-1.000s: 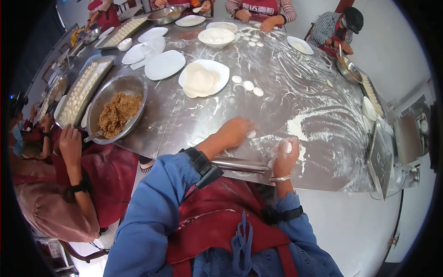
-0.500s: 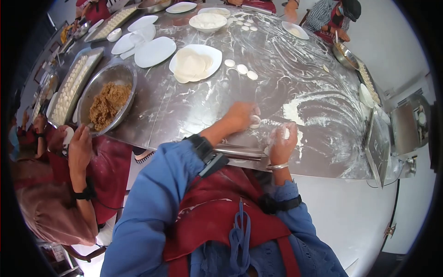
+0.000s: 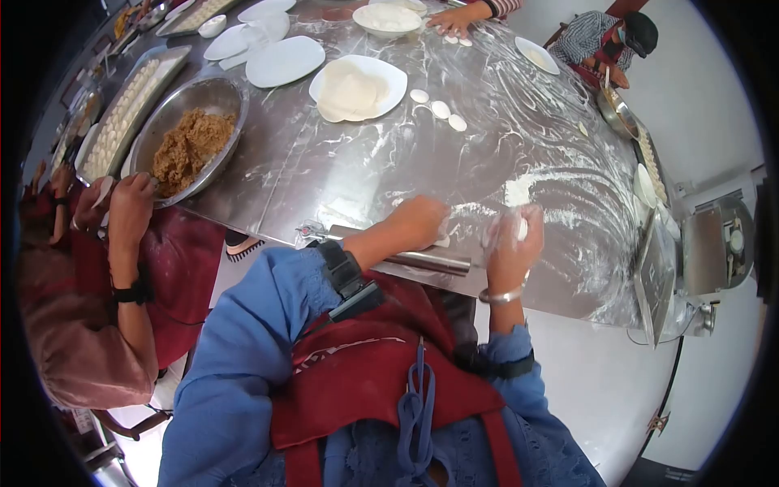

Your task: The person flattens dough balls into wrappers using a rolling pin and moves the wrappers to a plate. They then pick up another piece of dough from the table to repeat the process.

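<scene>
My left hand (image 3: pixel 418 221) is closed low over the floured metal table, its fingers curled down. A sliver of white shows under them, but what they hold is mostly hidden. My right hand (image 3: pixel 514 247), dusted with flour, is closed around a small white piece of dough (image 3: pixel 521 228). A metal rolling pin (image 3: pixel 430 261) lies along the table's near edge, partly under my left wrist. Beyond my hands, three flattened dough pieces (image 3: pixel 440 109) lie in a row beside a white plate (image 3: pixel 394 79) stacked with thin round dough wrappers (image 3: pixel 349 91).
To the left, a steel bowl (image 3: pixel 240 122) holds brown filling, next to a tray (image 3: pixel 180 57) of dumplings. A co-worker's hands (image 3: pixel 130 207) hold a wrapper there. Another person's hand (image 3: pixel 462 18) touches dough at the back. Loose flour (image 3: pixel 519 191) lies ahead of my right hand.
My view has shifted slightly. My left hand has curled down nearer the rolling pin, hiding the dough piece seen at its fingers. Another person's hand has reached the dough at the back.
</scene>
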The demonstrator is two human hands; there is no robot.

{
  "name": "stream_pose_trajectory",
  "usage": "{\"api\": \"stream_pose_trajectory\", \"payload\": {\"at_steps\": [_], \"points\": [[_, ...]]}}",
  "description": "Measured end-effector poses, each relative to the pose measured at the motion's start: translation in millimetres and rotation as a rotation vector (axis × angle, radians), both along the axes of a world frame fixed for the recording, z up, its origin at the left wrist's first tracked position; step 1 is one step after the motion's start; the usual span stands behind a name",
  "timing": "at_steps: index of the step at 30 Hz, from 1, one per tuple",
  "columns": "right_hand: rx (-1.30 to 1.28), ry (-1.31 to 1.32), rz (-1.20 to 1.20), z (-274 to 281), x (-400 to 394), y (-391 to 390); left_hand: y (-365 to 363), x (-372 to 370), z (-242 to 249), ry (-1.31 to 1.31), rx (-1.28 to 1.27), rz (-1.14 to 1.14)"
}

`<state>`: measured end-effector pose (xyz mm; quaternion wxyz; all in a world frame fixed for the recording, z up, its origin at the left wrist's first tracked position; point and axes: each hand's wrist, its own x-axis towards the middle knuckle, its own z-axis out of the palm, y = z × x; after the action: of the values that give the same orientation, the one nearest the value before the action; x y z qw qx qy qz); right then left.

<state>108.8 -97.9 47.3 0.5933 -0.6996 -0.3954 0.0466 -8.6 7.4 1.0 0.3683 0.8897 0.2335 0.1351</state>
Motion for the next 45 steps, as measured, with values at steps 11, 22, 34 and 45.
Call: {"api": "stream_pose_trajectory", "payload": {"at_steps": [11, 22, 34, 45], "points": [[-0.009, 0.153, -0.078, -37.5, 2.4, -9.1, -3.4, -4.0, -4.0, -0.015, 0.065, 0.059], [0.102, -0.233, -0.108, -38.3, 12.3, 22.9, 5.5, 7.5, -9.8, -0.013, 0.167, 0.021], [0.060, -0.226, -0.092, -52.1, 30.6, 44.7, 6.8, 10.2, -12.2, -0.012, 0.144, 0.123], [0.027, -0.191, -0.130, -31.3, 21.6, 65.7, 4.4, 16.7, 1.1, 0.023, 0.081, 0.156]]}}
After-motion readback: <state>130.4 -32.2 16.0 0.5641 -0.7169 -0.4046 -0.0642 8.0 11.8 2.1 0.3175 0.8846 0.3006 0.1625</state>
